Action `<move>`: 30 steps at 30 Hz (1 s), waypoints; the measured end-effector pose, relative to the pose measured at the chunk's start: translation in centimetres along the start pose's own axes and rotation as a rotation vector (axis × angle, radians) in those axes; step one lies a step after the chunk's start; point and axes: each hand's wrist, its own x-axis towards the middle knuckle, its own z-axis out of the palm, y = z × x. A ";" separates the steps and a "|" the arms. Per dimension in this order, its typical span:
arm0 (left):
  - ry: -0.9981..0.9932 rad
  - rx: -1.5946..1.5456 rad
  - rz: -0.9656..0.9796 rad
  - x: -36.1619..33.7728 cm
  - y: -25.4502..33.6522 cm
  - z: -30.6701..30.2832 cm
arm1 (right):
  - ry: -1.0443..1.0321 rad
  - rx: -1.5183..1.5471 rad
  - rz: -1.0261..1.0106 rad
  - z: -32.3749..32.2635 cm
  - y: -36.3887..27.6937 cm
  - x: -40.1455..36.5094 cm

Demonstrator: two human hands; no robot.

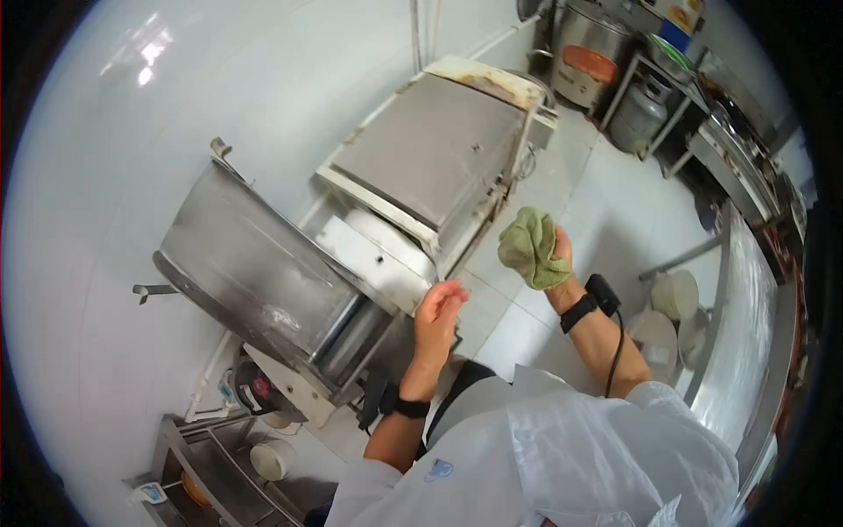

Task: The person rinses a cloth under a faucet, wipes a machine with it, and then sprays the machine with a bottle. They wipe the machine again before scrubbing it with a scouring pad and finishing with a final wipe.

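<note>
My right hand [562,248] grips a crumpled green cloth [529,249] and holds it up above the tiled floor. My left hand [437,321] is raised beside the large steel machine, its fingers loosely bent and nothing visible in them. Just left of that hand are the machine's white housing [378,256] and its wide, curved metal hopper [255,255]. Beyond the housing, a flat steel cover [428,145] sits on a worn cream frame. Dark bands with small black devices are on both wrists.
A steel-topped table [742,307] runs along the right, with white buckets [674,294] beneath it. At the back stand a large steel pot [593,35] and a gas cylinder [638,119]. A metal rack [219,474] is at lower left. Pale floor tiles [615,193] lie between.
</note>
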 end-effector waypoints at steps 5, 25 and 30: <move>0.207 -0.033 0.045 2.1 0.7 -1.8 | 0.107 -1.110 -0.454 -2.7 0.4 12.8; 0.908 -0.101 0.005 16.3 -2.5 3.5 | -0.813 -2.414 -0.938 3.1 4.3 49.1; 0.993 -0.140 0.035 15.9 -3.2 4.0 | -0.719 -2.413 -0.820 3.2 7.1 51.3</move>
